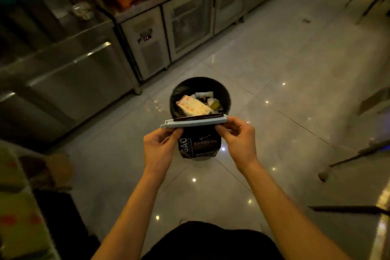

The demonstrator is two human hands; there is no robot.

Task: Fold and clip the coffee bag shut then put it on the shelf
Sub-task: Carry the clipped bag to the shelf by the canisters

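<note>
Head view, left to right. At far left, steel worktop (63, 53) with cabinets beneath, well apart from the work. Left hand (160, 148) pinching the left end of the pale blue clip (194, 123), thumb and fingers pressed together just under the bar near its hinge. Coffee bag (199, 145) hanging upright below the clip, between the two hands, held in mid-air above the tiled floor (274, 91); folded top edge poking out above the bar. Right hand (238, 139) pinching the clip's right end at the bag's upper corner, fingertips closed on it. Whether the latch has fully snapped home: cannot tell.

Likely trouble: open bin (200, 95) lying straight beyond and beneath the bag, so a slipped grip could drop the bag into the rubbish. Half-closed latch could spring, letting the fold unroll and the coffee spill. Uneven squeeze from one side could skew the bar off the fold. No shelf clearly in sight yet.
</note>
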